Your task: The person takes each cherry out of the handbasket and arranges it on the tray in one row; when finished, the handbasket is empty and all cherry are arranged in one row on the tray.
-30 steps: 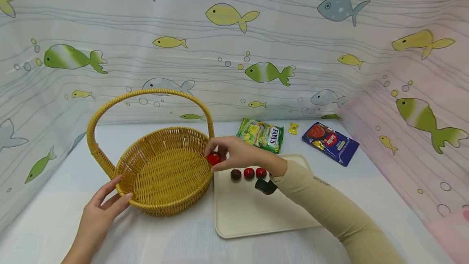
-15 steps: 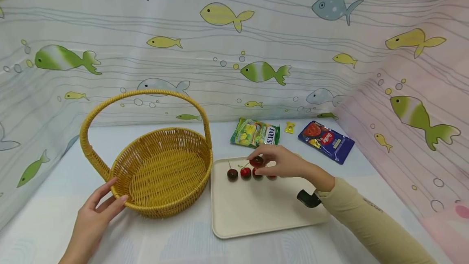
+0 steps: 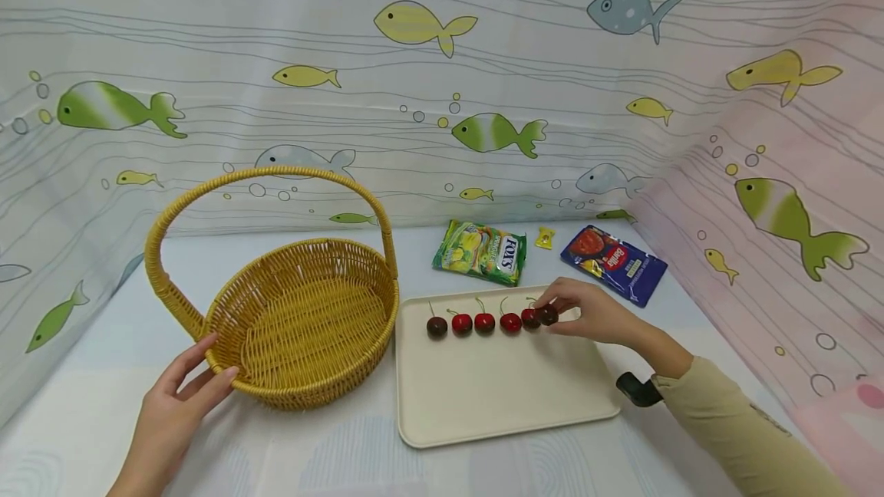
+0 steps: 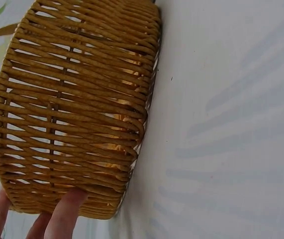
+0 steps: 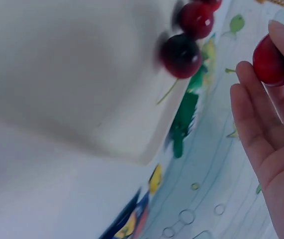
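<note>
My left hand (image 3: 169, 413) grips the near-left rim of a round wicker basket (image 3: 297, 393) with a tall arched handle. In the left wrist view its fingertips (image 4: 71, 201) lie against the woven side. My right hand (image 3: 595, 315) pinches a dark red cherry (image 3: 548, 314) between thumb and fingers, at the right end of a row of several cherries (image 3: 485, 323) with green stems. That row lies along the far side of a cream tray (image 3: 497, 397). In the right wrist view the held cherry (image 5: 272, 62) appears raised, apart from the nearest cherry (image 5: 181, 56) on the tray.
Behind the tray lie a green Fox's candy bag (image 3: 479, 253), a small yellow wrapped candy (image 3: 545, 238) and a blue Barilla pouch (image 3: 615, 263). A fish-printed curtain (image 3: 387, 129) closes off the back and sides. The basket stands just left of the tray.
My right hand, holding the cherry, has moved right from beside the basket's rim, over the row, to the row's right end. The left hand has kept its grip on the basket.
</note>
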Demonstrator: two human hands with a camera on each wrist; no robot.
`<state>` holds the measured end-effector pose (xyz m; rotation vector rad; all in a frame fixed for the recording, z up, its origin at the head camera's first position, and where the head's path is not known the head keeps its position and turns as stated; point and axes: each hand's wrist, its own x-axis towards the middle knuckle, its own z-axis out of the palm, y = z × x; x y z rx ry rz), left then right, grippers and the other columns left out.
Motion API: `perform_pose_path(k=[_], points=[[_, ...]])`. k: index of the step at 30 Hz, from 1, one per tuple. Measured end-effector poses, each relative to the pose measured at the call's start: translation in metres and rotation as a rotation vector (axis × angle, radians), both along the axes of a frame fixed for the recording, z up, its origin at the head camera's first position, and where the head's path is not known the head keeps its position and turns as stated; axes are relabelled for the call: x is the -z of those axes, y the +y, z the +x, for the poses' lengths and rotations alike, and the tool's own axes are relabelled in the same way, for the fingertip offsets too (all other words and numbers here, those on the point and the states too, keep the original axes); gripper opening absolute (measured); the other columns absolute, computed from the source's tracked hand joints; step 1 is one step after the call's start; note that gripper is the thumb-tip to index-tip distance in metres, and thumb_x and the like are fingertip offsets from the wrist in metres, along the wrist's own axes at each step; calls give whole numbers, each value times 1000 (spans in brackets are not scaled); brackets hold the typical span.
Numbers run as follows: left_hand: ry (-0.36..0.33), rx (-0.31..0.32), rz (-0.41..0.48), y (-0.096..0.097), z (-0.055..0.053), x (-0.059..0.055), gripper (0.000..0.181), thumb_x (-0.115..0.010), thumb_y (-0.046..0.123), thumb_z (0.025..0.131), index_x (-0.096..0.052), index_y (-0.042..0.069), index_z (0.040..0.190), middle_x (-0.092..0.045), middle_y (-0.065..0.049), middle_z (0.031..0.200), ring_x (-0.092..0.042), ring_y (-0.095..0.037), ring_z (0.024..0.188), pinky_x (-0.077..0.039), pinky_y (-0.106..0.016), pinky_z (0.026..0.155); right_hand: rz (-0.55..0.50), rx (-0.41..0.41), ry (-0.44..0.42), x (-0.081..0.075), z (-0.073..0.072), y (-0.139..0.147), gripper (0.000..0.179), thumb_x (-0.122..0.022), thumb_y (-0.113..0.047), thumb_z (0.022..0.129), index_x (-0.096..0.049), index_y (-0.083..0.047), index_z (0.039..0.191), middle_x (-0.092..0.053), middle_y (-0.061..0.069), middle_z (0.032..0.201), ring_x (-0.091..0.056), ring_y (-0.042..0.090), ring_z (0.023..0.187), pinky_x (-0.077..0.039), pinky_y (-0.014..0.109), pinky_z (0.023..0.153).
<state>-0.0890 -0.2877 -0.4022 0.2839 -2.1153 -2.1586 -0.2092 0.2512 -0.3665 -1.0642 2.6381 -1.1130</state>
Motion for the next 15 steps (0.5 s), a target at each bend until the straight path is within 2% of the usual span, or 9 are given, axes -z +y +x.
perform_pose_path(k=[4, 9, 15], points=[[-15, -4, -11, 0, 1, 0, 65, -64, 7, 89, -33, 16, 145, -19, -5, 145, -51, 11, 98, -52, -16, 72, 51, 58, -18, 11, -4, 13, 33, -76, 3, 73, -66, -3, 103, -57, 3, 96, -59, 19, 85, -55, 35, 77], [6, 0, -5, -1, 1, 0, 64, -63, 5, 89, -34, 14, 145, -22, -6, 142, -51, 10, 99, -52, -16, 72, 157, 115, -46, 19, -11, 20, 35, -78, -1, 71, -66, -5, 103, -55, 3, 95, -58, 21, 87, -55, 33, 77], [0, -1, -7, 0, 1, 0, 64, -64, 6, 89, -34, 14, 144, -23, -6, 141, -52, 10, 98, -53, -17, 72, 247, 125, -87, 23, -20, 20, 37, -82, -8, 70, -66, -10, 103, -54, 0, 93, -53, 19, 85, -53, 29, 73]])
